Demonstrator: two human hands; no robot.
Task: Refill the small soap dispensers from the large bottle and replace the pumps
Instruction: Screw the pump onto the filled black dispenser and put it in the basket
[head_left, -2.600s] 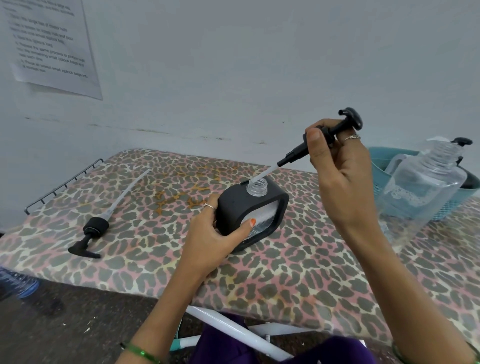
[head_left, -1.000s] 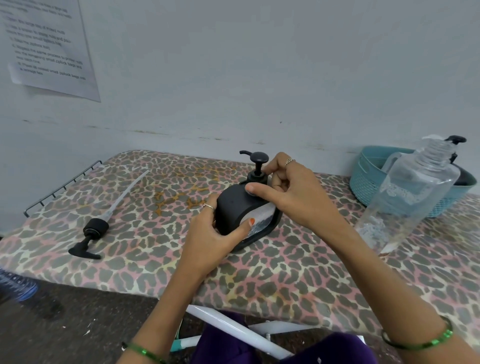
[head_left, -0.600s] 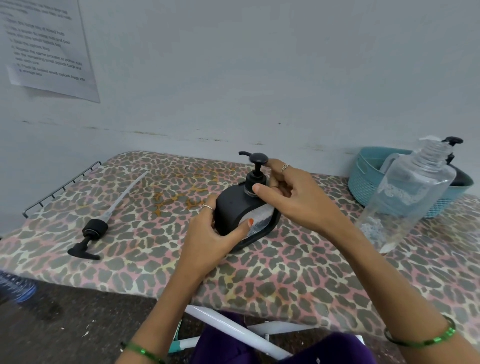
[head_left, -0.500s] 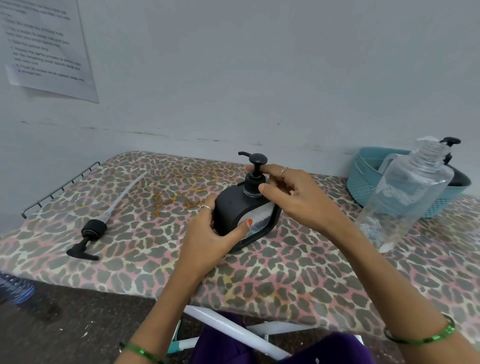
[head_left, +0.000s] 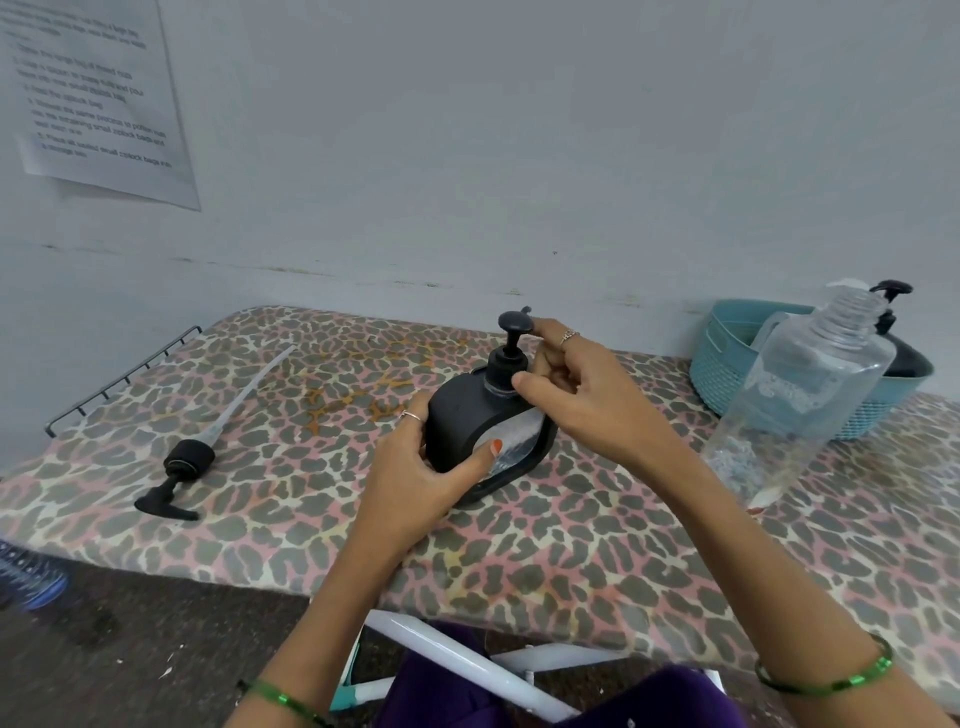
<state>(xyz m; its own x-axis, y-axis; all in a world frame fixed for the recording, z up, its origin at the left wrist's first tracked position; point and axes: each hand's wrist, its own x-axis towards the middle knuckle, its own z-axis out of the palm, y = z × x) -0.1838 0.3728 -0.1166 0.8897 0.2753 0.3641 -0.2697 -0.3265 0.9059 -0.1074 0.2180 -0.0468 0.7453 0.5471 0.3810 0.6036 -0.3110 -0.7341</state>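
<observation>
left hand (head_left: 415, 467): wrapping the near-left side of the small dispenser (head_left: 485, 431), thumb lying across its clear front window, fingers (head_left: 413, 418) curled round the far-left edge; closed on the body, keeping it standing on the desk (head_left: 597, 551).
right hand (head_left: 582, 400): reaching in from the right, thumb and fingers pinching the black collar of the pump (head_left: 506, 358) at the dispenser's neck; closed on the collar; index finger extending up beside the pump head.
small dispenser: black, rounded, sitting mid-desk, leaning slightly toward the right; some clear liquid showing low in the window.
pump: sitting upright in the dispenser's neck, head raised on its stem, spout pointing far-right; cannot tell whether the collar is fully screwed down.
large bottle (head_left: 800, 400): clear, standing open-necked at the right of the desk, well apart from the dispenser, just in front of the basket (head_left: 727, 364); only a little liquid showing near its bottom.
basket: teal, at the far-right corner against the wall; another black dispenser (head_left: 901, 353) with a pump showing inside it, mostly hidden behind the large bottle.
long pump (head_left: 192, 457): black head and collar with a long clear tube, lying flat on the left of the desk, tube pointing far-right, touching nothing else.
desk: leopard-print cover, wire rack (head_left: 119, 376) at its far-left edge.
wall: printed sheet (head_left: 93, 98) taped top-left, text too blurred to read.
wrists: green bangle on each.
</observation>
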